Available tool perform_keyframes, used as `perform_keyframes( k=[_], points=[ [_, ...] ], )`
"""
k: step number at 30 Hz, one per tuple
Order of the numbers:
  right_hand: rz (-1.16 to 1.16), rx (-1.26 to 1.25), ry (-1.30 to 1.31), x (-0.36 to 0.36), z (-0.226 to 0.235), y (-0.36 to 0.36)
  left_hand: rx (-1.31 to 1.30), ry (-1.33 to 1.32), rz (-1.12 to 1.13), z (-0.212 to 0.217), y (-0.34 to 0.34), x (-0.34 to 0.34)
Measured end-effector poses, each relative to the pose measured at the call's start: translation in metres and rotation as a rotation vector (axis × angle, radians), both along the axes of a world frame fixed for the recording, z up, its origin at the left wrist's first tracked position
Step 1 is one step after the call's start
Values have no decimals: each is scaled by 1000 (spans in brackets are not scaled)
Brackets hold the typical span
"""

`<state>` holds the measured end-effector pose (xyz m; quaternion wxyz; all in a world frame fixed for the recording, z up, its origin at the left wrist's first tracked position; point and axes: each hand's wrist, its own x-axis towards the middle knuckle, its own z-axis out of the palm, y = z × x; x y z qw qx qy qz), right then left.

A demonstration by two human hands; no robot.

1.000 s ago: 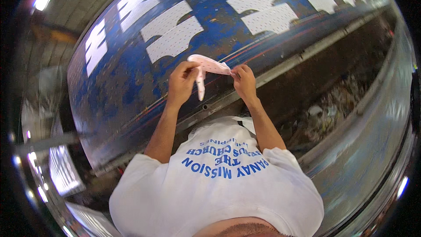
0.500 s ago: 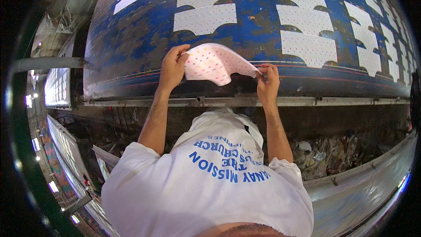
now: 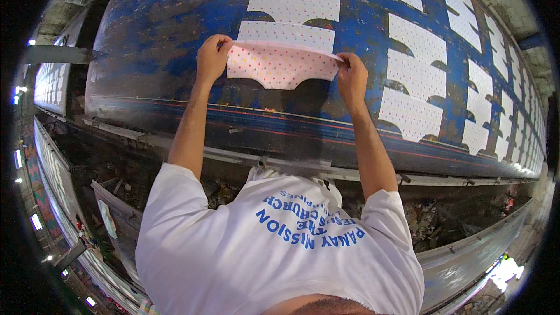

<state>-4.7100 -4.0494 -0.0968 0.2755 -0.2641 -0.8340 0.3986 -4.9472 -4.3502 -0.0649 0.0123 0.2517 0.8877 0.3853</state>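
Observation:
Between my hands a pink-white fabric cutout (image 3: 280,65) with coloured dots is stretched nearly flat, its straight edge away from me and its scooped edge toward me. My left hand (image 3: 213,61) pinches its far left corner, and my right hand (image 3: 352,79) pinches the far right corner. It covers the near part of a white dotted cutout (image 3: 286,32) on the long blue, worn table (image 3: 157,46). Another such cutout (image 3: 294,4) lies just beyond. Whether the held fabric touches the table along its near edge, I cannot tell.
Rows of similar cutouts (image 3: 414,76) lie across the table to the right and far side. A metal rail (image 3: 291,166) runs along the table's near edge. Behind me is another long table (image 3: 466,265), with scraps (image 3: 429,219) heaped beneath. A horizontal bar (image 3: 58,54) stands at left.
My hands have moved farther over the table with the cutout. It was curled and drooping before; now it is pulled straight, over the nearest laid cutout. The view has shifted too.

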Motion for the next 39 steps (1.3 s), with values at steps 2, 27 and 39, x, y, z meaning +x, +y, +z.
perform_keyframes(
  k=[2, 27, 39],
  points=[
    [-15, 50, -50, -35, -11, 16, -43, 37, -30, -19, 15, -33],
    [217, 418, -719, -127, -29, 61, -481, 38, -156, -72, 72, -106],
    [78, 242, -433, -94, -13, 51, -252, 28, -332, 3, 58, -102]
  ],
)
